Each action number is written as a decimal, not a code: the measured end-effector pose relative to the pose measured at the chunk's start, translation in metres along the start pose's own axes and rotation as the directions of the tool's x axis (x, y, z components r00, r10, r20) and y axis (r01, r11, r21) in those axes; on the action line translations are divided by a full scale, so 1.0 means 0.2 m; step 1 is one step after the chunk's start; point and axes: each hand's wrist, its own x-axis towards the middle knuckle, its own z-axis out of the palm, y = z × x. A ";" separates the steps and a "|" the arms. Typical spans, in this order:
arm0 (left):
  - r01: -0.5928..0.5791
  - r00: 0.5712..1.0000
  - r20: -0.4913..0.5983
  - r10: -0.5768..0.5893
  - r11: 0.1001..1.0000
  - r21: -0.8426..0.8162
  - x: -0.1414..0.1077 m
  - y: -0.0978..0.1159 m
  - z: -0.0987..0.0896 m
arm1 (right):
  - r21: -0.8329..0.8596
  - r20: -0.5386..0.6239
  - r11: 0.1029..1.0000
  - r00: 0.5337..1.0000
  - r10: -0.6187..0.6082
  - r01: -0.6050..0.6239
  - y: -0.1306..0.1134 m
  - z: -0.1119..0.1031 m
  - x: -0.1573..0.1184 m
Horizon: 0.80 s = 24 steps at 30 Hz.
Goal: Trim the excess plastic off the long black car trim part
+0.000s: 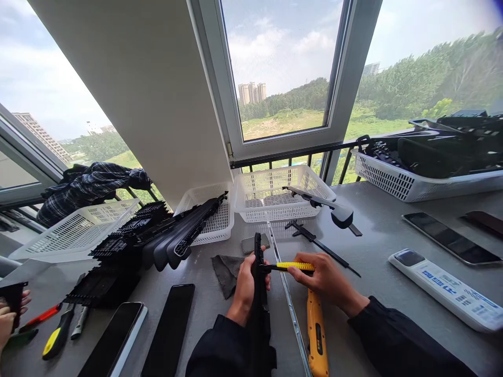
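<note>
Black part (262, 314), near centre over the desk (373, 241), is clasped in our L grip (243, 290); our R grip (324, 276) grasps the yellow tool (295, 266), tip at the part's far end. Prob. mid-job: part not yet set down; can't tell amt. done.

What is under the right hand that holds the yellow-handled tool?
An orange handheld tool lies partly beneath the right hand: its body shows, but its far end is covered.
</note>
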 end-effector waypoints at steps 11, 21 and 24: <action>-0.012 1.000 -0.007 0.012 1.000 0.006 0.00 0.01 0.00 | -0.072 0.001 0.997 1.000 -0.007 0.007 -0.02 -0.03 0.00; 0.003 1.000 -0.022 -0.002 1.000 0.028 0.00 0.01 0.00 | -0.137 0.005 0.990 1.000 -0.018 0.019 -0.04 -0.07 -0.01; -0.008 1.000 -0.025 0.009 0.999 0.044 0.00 0.01 0.00 | -0.145 -0.016 0.989 1.000 -0.021 0.019 -0.04 -0.06 -0.01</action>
